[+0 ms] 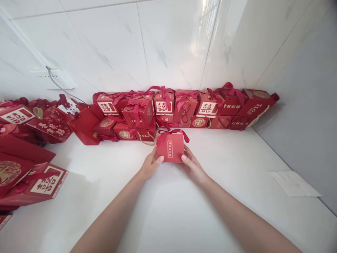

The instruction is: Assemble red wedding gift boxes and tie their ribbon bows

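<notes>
Between my two hands is a small red gift box [177,149] with a dark red ribbon bow on top and white characters on its front. My left hand [152,163] grips its left side, thumb on the lower front corner. On the opposite side my right hand [193,165] holds it the same way, thumb at the lower right corner; the fingers behind are partly hidden. Just beyond it, a row of similar red boxes [185,107] stands stacked along the wall, several tied with ribbon bows. One ribboned box [138,114] sits forward on the row's left part.
More red boxes [50,181] lie in a loose pile on the left of the white tabletop [168,218]. A flat white packet [295,183] lies at the right by a grey panel [305,116]. A cable [56,82] runs from a wall socket strip behind the pile.
</notes>
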`<state>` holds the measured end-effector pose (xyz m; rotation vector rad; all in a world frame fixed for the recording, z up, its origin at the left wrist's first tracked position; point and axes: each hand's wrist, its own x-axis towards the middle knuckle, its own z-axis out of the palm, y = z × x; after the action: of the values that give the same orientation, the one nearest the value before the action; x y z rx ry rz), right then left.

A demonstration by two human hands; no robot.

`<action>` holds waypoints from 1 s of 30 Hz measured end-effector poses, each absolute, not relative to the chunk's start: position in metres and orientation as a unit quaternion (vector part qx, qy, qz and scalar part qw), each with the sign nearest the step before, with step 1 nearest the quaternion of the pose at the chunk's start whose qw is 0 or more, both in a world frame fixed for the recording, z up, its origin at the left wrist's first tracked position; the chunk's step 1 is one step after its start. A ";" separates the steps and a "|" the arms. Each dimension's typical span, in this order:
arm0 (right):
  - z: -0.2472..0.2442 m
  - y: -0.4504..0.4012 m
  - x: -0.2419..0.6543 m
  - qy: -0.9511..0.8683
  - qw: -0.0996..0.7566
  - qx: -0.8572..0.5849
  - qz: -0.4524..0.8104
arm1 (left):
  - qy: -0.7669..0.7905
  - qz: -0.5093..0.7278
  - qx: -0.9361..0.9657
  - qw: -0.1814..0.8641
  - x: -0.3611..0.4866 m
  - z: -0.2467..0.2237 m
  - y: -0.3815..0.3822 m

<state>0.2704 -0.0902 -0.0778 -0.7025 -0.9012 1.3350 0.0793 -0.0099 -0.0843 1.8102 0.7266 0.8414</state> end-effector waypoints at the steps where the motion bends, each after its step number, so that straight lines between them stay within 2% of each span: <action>1: -0.078 -0.090 0.270 -0.394 0.639 -0.306 0.586 | 0.299 0.344 0.745 0.487 0.079 -0.084 -0.010; 30: -0.079 -0.089 0.270 -0.395 0.641 -0.306 0.583 | 0.304 0.348 0.738 0.491 0.080 -0.083 -0.010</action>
<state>0.2704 -0.0894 -0.0790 -0.6985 -0.8995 1.3287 0.0801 -0.0104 -0.0827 1.7929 0.7377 0.8449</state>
